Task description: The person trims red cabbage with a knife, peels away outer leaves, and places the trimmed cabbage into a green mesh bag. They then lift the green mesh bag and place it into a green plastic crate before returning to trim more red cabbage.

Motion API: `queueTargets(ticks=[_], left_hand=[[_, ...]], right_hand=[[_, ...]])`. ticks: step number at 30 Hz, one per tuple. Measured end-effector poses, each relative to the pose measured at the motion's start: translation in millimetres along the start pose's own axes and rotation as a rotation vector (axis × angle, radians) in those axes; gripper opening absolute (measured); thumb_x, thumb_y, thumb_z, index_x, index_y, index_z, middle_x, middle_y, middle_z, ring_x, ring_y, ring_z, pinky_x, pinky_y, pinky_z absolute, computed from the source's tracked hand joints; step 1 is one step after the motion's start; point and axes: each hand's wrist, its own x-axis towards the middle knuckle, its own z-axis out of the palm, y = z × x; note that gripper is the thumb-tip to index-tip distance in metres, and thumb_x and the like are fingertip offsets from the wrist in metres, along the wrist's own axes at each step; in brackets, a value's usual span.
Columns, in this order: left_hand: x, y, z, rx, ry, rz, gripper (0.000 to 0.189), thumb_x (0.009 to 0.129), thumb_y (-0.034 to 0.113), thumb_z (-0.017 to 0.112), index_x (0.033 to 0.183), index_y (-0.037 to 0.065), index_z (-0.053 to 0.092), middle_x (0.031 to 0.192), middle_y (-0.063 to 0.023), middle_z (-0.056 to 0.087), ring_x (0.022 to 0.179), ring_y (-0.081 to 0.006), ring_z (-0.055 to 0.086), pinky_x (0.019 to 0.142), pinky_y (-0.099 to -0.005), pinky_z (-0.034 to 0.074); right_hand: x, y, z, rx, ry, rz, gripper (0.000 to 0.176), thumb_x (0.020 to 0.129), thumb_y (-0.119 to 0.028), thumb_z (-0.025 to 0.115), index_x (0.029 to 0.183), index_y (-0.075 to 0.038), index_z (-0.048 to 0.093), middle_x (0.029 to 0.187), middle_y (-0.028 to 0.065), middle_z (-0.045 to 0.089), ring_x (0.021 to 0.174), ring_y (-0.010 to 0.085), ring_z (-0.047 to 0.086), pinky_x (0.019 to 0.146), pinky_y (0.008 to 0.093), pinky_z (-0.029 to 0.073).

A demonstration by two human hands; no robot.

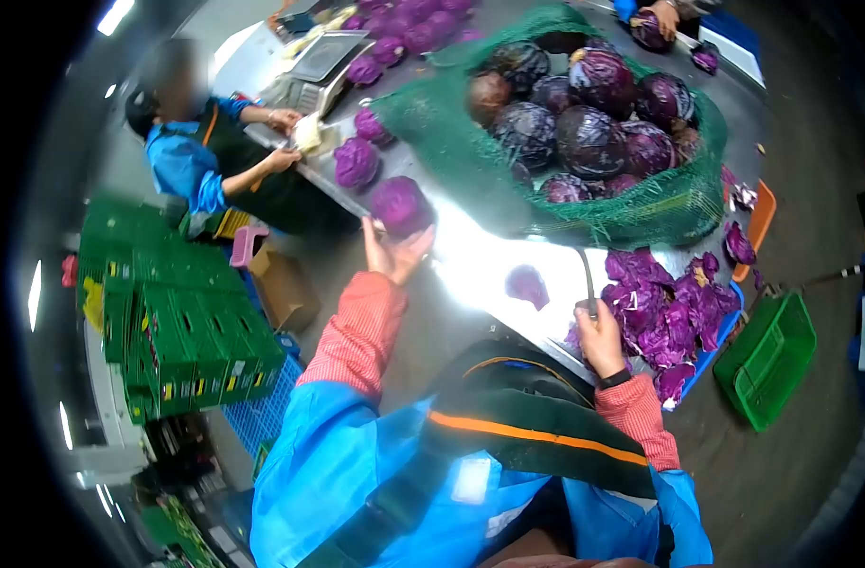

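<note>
My left hand (392, 254) is cupped under a trimmed red cabbage (401, 205) at the table's near edge, with fingers around its lower side. In my right hand (600, 341) is a knife (587, 272), its handle in my closed fingers and its dark blade pointing away from me. Just right of that hand lies a heap of loose purple cabbage leaves (664, 317). One single leaf (527, 286) rests on the metal table (475, 251) between my hands. Beyond them, a green mesh sack (631, 222) lies open around several untrimmed red cabbages (591, 142).
A co-worker (196, 151) at the left handles something pale beside a scale (328, 57). Trimmed cabbages (356, 163) line the left edge. Another person's hand (667, 17) holds a cabbage at top right. Green crates (186, 331) stand at left; a green basket (768, 364) is on the right.
</note>
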Motion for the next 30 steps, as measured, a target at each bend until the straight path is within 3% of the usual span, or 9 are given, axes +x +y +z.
queueTargets(ticks=[2, 5, 7, 11, 13, 18, 20, 27, 30], left_hand=[[-13.4, -4.3, 28.2, 0.215, 0.102, -0.022, 0.09, 0.088, 0.065, 0.051, 0.15, 0.011, 0.013, 0.14, -0.0316, 0.037, 0.121, -0.0444, 0.051, 0.097, -0.0489, 0.05], [-26.1, -29.8, 48.5, 0.516, -0.368, -0.261, 0.066, 0.094, 0.057, 0.049, 0.137, 0.008, 0.04, 0.118, -0.0175, 0.061, 0.103, -0.027, 0.063, 0.081, -0.0374, 0.055], [-31.5, -52.4, 81.3, 0.686, -0.556, -0.199, 0.055, 0.097, 0.048, 0.048, 0.131, 0.005, 0.047, 0.114, -0.0143, 0.062, 0.099, -0.0229, 0.063, 0.081, -0.0357, 0.054], [-20.5, -90.1, 163.3, 0.862, -0.728, -0.049, 0.046, 0.096, 0.03, 0.059, 0.129, 0.0, 0.049, 0.114, -0.0139, 0.062, 0.102, -0.0217, 0.063, 0.088, -0.0361, 0.053], [-4.1, -106.6, 186.4, 0.877, -0.664, -0.002, 0.04, 0.095, 0.017, 0.06, 0.129, -0.002, 0.05, 0.117, -0.0145, 0.061, 0.106, -0.021, 0.061, 0.092, -0.0335, 0.051], [48.8, -127.2, 207.1, 1.129, -0.413, 0.286, 0.042, 0.093, 0.016, 0.064, 0.128, -0.004, 0.052, 0.117, -0.0121, 0.062, 0.108, -0.0164, 0.059, 0.095, -0.0276, 0.045], [87.9, -135.5, 186.9, 1.261, -0.339, 0.379, 0.047, 0.092, 0.021, 0.066, 0.128, -0.004, 0.051, 0.115, -0.0137, 0.062, 0.107, -0.0183, 0.059, 0.094, -0.0285, 0.045], [37.5, -169.2, 145.5, 1.357, -0.207, 0.501, 0.072, 0.087, 0.039, 0.065, 0.136, -0.008, 0.041, 0.128, -0.0267, 0.052, 0.116, -0.0325, 0.054, 0.095, -0.0375, 0.045], [17.5, -164.6, 126.1, 1.13, -0.172, 0.211, 0.071, 0.092, 0.042, 0.059, 0.14, -0.005, 0.035, 0.132, -0.0236, 0.05, 0.118, -0.0293, 0.051, 0.097, -0.0377, 0.044]], right_hand=[[-2.0, -39.5, -2.6, -0.133, -0.013, 0.083, 0.031, 0.095, -0.019, 0.057, 0.12, -0.002, 0.052, 0.079, 0.0101, 0.061, 0.066, 0.0177, 0.059, 0.061, 0.0303, 0.047], [13.8, -13.9, -16.2, -0.216, 0.043, 0.099, 0.047, 0.095, -0.022, 0.055, 0.136, -0.004, 0.042, 0.104, 0.0264, 0.064, 0.092, 0.0358, 0.066, 0.08, 0.0397, 0.05], [24.0, 21.9, -23.7, -0.357, 0.124, -0.14, 0.052, 0.093, -0.02, 0.056, 0.14, -0.007, 0.038, 0.107, 0.0276, 0.064, 0.092, 0.0396, 0.065, 0.081, 0.043, 0.05], [18.0, 19.3, -55.0, -0.51, 0.23, 0.051, 0.058, 0.091, -0.019, 0.054, 0.145, -0.014, 0.033, 0.109, 0.03, 0.062, 0.094, 0.0459, 0.062, 0.081, 0.0489, 0.049], [14.8, 7.5, -82.2, -0.525, 0.259, 0.16, 0.058, 0.092, -0.021, 0.053, 0.146, -0.017, 0.034, 0.109, 0.03, 0.062, 0.095, 0.0465, 0.062, 0.081, 0.0495, 0.049], [22.1, 35.6, -149.5, -0.406, 0.56, 0.019, 0.051, 0.094, -0.024, 0.053, 0.142, -0.013, 0.039, 0.104, 0.0273, 0.065, 0.094, 0.0424, 0.065, 0.08, 0.0472, 0.05], [30.6, 24.0, -168.1, -0.39, 0.683, 0.152, 0.045, 0.095, -0.023, 0.053, 0.137, -0.009, 0.043, 0.1, 0.0233, 0.068, 0.089, 0.0375, 0.067, 0.076, 0.0439, 0.051], [74.4, -102.0, -69.5, -0.011, 0.146, -0.336, 0.03, 0.093, -0.014, 0.061, 0.12, 0.0, 0.056, 0.081, 0.007, 0.064, 0.067, 0.0076, 0.055, 0.06, 0.024, 0.044], [115.1, -109.9, -35.8, -0.041, 0.071, -0.329, 0.036, 0.094, -0.025, 0.059, 0.117, 0.002, 0.057, 0.078, 0.0141, 0.065, 0.065, 0.0197, 0.061, 0.061, 0.0317, 0.047]])
